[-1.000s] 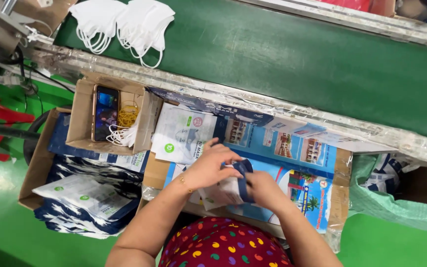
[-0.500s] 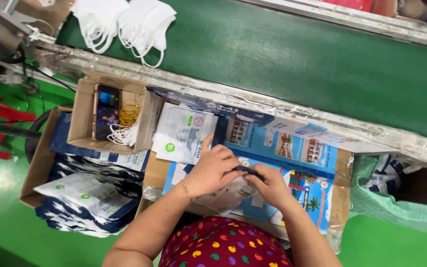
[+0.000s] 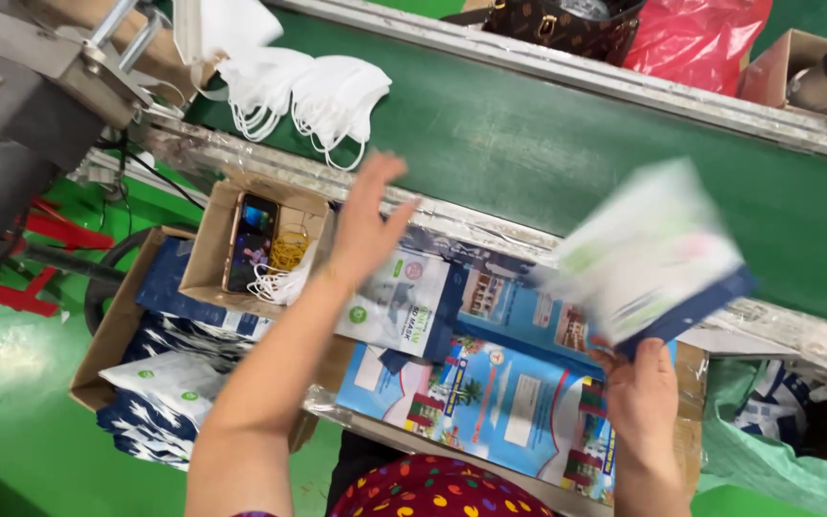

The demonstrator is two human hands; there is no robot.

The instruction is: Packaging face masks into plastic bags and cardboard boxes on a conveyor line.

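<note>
**Pack lifted over the belt's edge**

The right hand (image 3: 641, 397) is gripping a blurred white-and-blue pack (image 3: 648, 257) by its lower edge, fingers clamped on it, holding it up above the blue printed worktop (image 3: 490, 402) and against the green belt (image 3: 547, 144). The left hand (image 3: 364, 222) is hanging open, fingers spread, touching nothing, above a white pouch (image 3: 399, 302) lying on the worktop. White masks (image 3: 303, 96) are lying on the belt near it. A small box (image 3: 212, 244) is holding a phone (image 3: 251, 241).
</note>
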